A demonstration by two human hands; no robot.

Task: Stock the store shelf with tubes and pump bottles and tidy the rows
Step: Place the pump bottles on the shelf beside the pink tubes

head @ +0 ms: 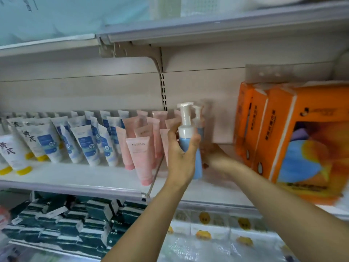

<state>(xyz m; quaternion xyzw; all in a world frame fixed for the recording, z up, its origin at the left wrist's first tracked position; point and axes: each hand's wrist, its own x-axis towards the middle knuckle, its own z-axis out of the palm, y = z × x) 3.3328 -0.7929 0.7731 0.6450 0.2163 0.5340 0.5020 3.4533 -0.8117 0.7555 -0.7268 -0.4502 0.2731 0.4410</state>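
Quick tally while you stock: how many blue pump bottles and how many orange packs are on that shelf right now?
Blue pump bottles: 2 (front one gripped by the left hand, second bottle behind it)
Orange packs: 3 in view
Total: 5

two bare forearms, no sleeves in view; left hand (181, 154), right hand (213, 154) ungloved.

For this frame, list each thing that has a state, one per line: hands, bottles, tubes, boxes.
Left hand: grips the blue pump bottle.
Blue pump bottle: upright, held above the shelf.
Second pump bottle: behind the first, blurred; whether it is standing or held cannot be told.
Right hand: reaching behind the bottles, grip hidden.
Pink tubes: standing cap down, leaning back.
White tubes: cap down, in rows.
Orange boxes: standing at the right.
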